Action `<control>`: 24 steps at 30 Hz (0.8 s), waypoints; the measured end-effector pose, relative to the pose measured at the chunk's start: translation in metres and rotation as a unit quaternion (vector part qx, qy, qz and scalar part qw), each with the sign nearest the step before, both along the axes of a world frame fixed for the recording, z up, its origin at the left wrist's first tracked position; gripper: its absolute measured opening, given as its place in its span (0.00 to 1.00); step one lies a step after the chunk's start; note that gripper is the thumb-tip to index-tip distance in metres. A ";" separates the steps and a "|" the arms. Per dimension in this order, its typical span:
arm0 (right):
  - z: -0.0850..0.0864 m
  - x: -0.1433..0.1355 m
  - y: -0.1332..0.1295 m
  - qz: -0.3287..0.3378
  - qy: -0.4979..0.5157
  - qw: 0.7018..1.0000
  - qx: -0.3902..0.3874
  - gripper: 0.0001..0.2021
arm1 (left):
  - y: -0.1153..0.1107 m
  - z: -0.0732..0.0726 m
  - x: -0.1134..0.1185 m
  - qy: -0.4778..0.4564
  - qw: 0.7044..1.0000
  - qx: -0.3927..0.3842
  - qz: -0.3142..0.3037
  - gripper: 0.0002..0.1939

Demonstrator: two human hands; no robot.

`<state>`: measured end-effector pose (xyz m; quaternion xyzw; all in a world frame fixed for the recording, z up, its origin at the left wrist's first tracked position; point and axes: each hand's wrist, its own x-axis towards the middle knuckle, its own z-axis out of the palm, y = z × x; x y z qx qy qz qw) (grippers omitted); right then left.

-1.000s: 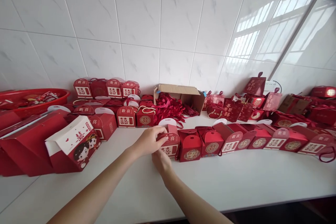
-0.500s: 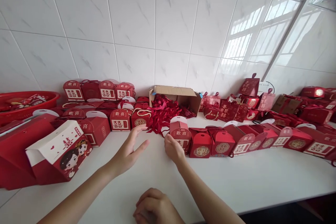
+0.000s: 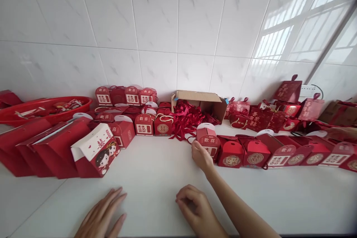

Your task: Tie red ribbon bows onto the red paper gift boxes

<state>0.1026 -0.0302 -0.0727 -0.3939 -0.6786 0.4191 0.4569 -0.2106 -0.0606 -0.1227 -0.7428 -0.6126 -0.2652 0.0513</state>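
My left hand (image 3: 103,214) lies low at the left with its fingers stretched out and nothing in them, over the white table (image 3: 156,182). My right hand (image 3: 199,210) rests at the bottom middle, fingers curled in toward the thumb, with nothing visible inside. Beyond it, another person's hand (image 3: 202,156) reaches in from the right and touches the side of a red gift box (image 3: 208,139) with a rounded flap. Left of this box is a pile of dark red ribbons (image 3: 186,117), spilling from a cardboard box (image 3: 200,98).
Red gift boxes (image 3: 255,152) form a row to the right. More boxes (image 3: 144,124) stand along the back left, beside a red basin (image 3: 89,102). A white-topped red box (image 3: 96,150) and large red bags (image 3: 60,152) stand at left. Another hand (image 3: 341,132) shows at far right.
My left hand has drawn back from near the ribbons toward the table's front. My view has turned slightly left. The other person's hand stays at the same gift box.
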 end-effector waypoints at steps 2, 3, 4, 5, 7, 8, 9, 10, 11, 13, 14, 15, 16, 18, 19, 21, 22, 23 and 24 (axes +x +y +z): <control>0.001 0.001 0.000 0.008 -0.005 1.000 -0.013 0.12 | -0.003 0.007 0.010 0.034 0.999 0.008 0.021 0.24; 0.002 0.001 0.000 0.013 -0.008 1.000 -0.018 0.12 | -0.003 0.012 0.014 0.049 0.998 0.011 0.032 0.23; 0.002 0.001 0.000 0.017 -0.009 1.000 -0.022 0.12 | -0.003 0.016 0.019 0.062 0.997 0.012 0.042 0.22; 0.001 0.002 0.000 0.021 -0.010 0.999 -0.023 0.12 | -0.003 0.021 0.022 0.074 0.996 0.011 0.049 0.21; 0.001 0.002 0.001 0.026 -0.007 0.999 -0.020 0.12 | -0.003 0.025 0.025 0.090 0.994 0.015 0.054 0.21; 0.000 0.002 0.001 0.028 -0.006 0.999 -0.019 0.12 | -0.003 0.026 0.025 0.096 0.994 0.018 0.054 0.21; 0.000 0.003 0.001 0.029 -0.007 0.999 -0.018 0.12 | -0.003 0.027 0.025 0.100 0.993 0.022 0.053 0.21; -0.001 0.003 0.001 0.029 -0.007 0.999 -0.016 0.12 | -0.003 0.026 0.024 0.103 0.993 0.027 0.053 0.21; -0.001 0.003 0.002 0.030 -0.008 0.999 -0.014 0.11 | -0.003 0.026 0.023 0.104 0.993 0.032 0.052 0.21; 0.000 0.004 0.003 0.035 -0.013 0.999 -0.009 0.10 | -0.003 0.024 0.021 0.104 0.993 0.041 0.048 0.21; 0.000 0.005 0.003 0.037 -0.015 0.999 -0.009 0.09 | -0.002 0.023 0.020 0.103 0.993 0.046 0.045 0.21; 0.001 0.005 0.004 0.038 -0.016 0.999 -0.009 0.09 | -0.001 0.021 0.019 0.102 0.993 0.049 0.041 0.22; 0.001 0.005 0.004 0.038 -0.018 0.999 -0.010 0.09 | 0.000 0.020 0.019 0.101 0.993 0.052 0.037 0.22; 0.002 0.006 0.004 0.036 -0.020 0.999 -0.014 0.09 | 0.002 0.017 0.017 0.098 0.993 0.053 0.031 0.23; 0.002 0.006 0.003 0.035 -0.020 0.999 -0.014 0.09 | 0.003 0.016 0.016 0.097 0.993 0.054 0.029 0.23; 0.003 0.006 0.003 0.033 -0.021 0.999 -0.016 0.09 | 0.004 0.014 0.015 0.098 0.993 0.052 0.027 0.24; 0.004 0.006 0.003 0.033 -0.022 0.999 -0.018 0.09 | 0.004 0.014 0.014 0.098 0.994 0.050 0.027 0.24; 0.004 0.006 0.004 0.033 -0.024 0.999 -0.019 0.08 | 0.004 0.013 0.013 0.099 0.994 0.048 0.027 0.24; 0.005 0.006 0.004 0.034 -0.026 0.999 -0.020 0.08 | 0.004 0.012 0.013 0.100 0.994 0.043 0.029 0.24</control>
